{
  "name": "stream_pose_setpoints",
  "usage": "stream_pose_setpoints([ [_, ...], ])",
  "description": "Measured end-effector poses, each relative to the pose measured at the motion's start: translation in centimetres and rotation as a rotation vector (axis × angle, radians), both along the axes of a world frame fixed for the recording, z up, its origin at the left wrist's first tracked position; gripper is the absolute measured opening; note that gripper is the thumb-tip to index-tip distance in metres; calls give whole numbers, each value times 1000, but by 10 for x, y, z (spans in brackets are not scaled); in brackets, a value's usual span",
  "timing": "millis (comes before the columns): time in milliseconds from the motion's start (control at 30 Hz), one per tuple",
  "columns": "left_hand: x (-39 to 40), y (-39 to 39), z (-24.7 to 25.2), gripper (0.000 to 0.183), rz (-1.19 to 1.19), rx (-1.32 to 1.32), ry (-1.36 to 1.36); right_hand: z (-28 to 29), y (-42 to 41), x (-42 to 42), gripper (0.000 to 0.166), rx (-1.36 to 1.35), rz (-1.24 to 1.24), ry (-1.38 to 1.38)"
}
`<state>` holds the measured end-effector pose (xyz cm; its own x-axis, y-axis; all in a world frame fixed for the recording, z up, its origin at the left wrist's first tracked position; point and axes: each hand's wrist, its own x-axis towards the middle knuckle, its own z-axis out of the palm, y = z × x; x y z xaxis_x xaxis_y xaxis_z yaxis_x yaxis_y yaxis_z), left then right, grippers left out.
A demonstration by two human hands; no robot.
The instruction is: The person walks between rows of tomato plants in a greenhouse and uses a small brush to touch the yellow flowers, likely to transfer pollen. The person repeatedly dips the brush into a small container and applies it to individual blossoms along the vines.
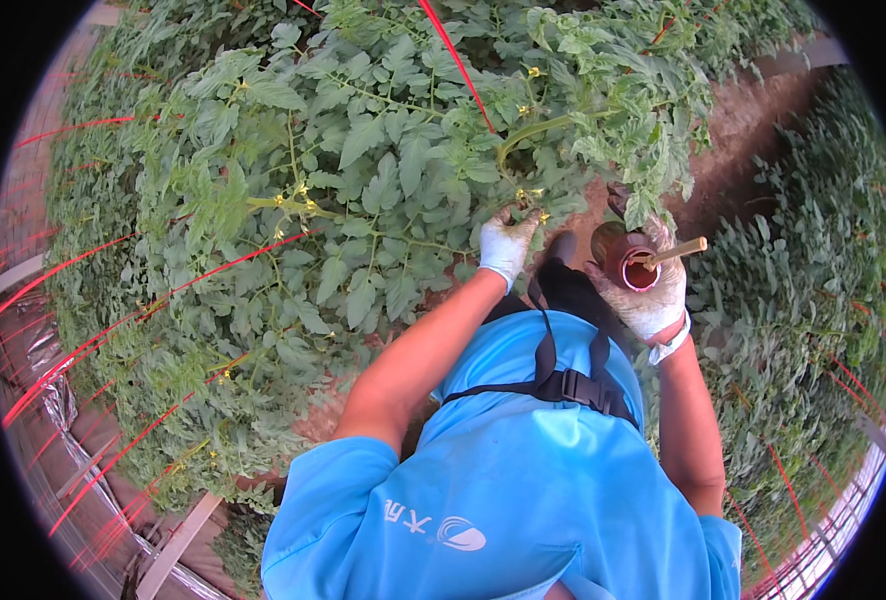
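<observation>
My left hand (509, 244), in a white glove with soiled fingertips, is at a tomato flower truss (530, 193). Its thumb and fingers close around the truss, and yellow blossoms show beside the fingertips. The exact pinch point is partly hidden. In my right hand (649, 304), also gloved in white, is an open-mouthed bottle (629, 251) with dark red liquid inside. A light-coloured stick (679, 252) leans out of the bottle's mouth toward the right. Just above the bottle hang the leaves of a tomato plant (593, 127).
Dense tomato foliage (383, 172) fills the left and top; another plant row (795, 300) stands at right. Red support strings (458, 64) run among the plants. Yellow blossoms (300, 199) sit on a nearby stem. Bare soil (743, 135) forms a path between the rows.
</observation>
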<state>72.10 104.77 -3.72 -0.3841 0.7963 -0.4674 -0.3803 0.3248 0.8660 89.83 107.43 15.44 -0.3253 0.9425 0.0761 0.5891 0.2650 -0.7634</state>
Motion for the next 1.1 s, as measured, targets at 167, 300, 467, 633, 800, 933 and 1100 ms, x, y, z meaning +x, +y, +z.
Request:
stream_pose_setpoints([
  [167, 8, 7, 0, 27, 174, -78, -150, 9, -1, 14, 73, -64, 1, 200],
  [300, 10, 10, -13, 26, 286, -125, -141, 14, 13, 30, 77, 56, 134, 214],
  [467, 15, -3, -3, 29, 312, -178, -67, 20, 33, 50, 74, 15, 219, 276],
  [633, 15, -21, -5, 23, 387, -72, 32, 15, 48, 69, 75, -27, 300, 345],
  [800, 13, -23, -9, 25, 437, -105, 43, 14, 55, 86, 74, -80, 326, 394],
  [933, 9, -18, -11, 25, 455, -84, -92, 7, 61, 111, 72, -75, 302, 421],
  [1100, -22, -23, -33, 23, 342, -85, -372, 5, 66, 142, 63, 37, 280, 356],
])
